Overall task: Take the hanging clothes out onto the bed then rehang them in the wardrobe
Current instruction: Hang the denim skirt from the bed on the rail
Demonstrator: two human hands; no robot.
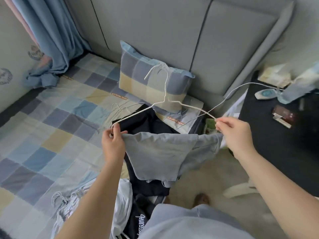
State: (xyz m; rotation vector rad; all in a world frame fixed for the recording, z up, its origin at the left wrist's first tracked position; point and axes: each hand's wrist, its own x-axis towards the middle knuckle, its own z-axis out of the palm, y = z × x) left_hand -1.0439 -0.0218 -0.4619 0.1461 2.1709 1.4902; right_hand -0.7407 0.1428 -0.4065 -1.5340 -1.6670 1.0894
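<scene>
Your left hand [113, 140] curls round the left end of a white wire hanger [165, 99] and pinches one top corner of a pale blue garment [160, 150] along with it. Your right hand [236, 133] pinches the hanger's right end between thumb and fingertips, with the garment's other corner bunched under its palm. The hanger spans the gap between your hands, its hook tipped away from you toward the checked pillow [151, 80]. The blue garment sags below both hands, over the edge of the bed [43, 118]. Just beyond your left hand a dark garment [146, 121] lies on the bed, with a spare hanger [119, 108] past it. A bunch of hangers [58, 197] lies left of your left forearm, and a black bedside table [276, 135] stands right of your right hand.
</scene>
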